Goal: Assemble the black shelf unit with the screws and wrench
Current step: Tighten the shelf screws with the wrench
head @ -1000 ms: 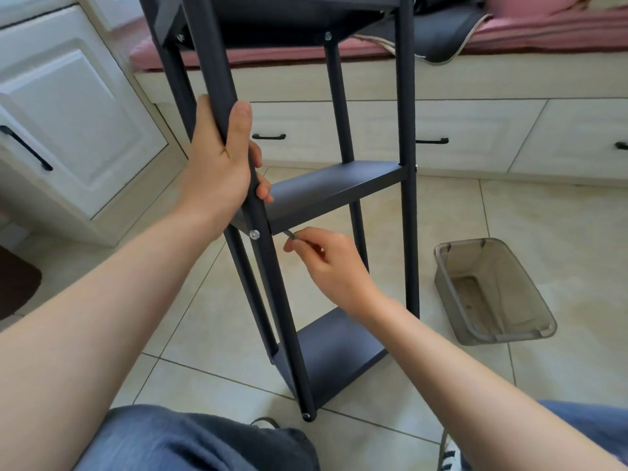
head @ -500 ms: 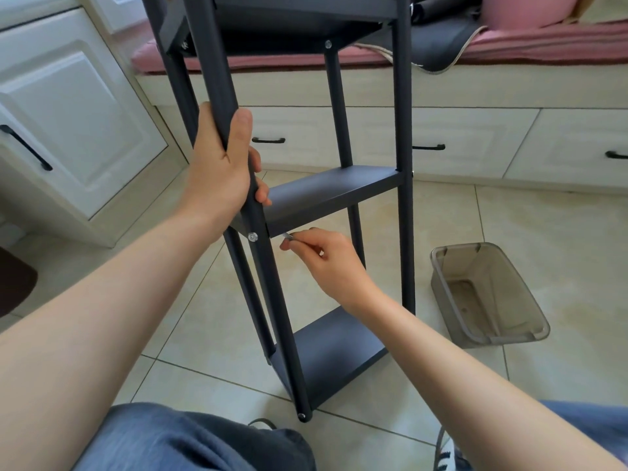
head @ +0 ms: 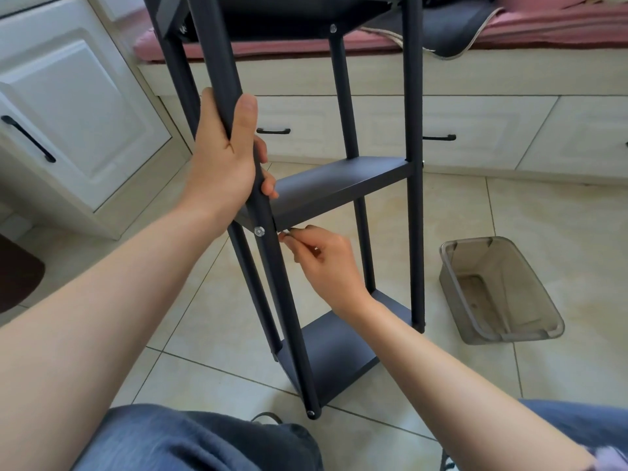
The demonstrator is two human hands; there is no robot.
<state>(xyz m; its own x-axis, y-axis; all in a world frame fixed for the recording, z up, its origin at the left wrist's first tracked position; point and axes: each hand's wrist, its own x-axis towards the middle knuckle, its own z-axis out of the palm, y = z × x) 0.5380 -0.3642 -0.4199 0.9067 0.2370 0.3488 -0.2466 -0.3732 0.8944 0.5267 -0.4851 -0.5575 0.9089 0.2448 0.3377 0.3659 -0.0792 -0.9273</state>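
fastening the middle shelf to the near post of the black shelf unit

the left hand [head: 227,157] is wrapped round the near post [head: 217,56], fingers and thumb curled about it just above the middle shelf [head: 339,185], steadying the black shelf unit [head: 416,164] as it leans over the tiled floor [head: 543,215]. the right hand [head: 324,263] pinches a small silver piece [head: 289,233], wrench or screw i cannot tell, at the shelf's corner just beside the seated screw [head: 259,231]. the risks, as i judge them: the tiny piece could slip from the pinch and drop to the tiles, since it is held by the fingertips alone; or the tilted frame could twist if the left grip eases, pulling the joint out of line. a clear plastic bin [head: 499,290] sits well apart on the floor.
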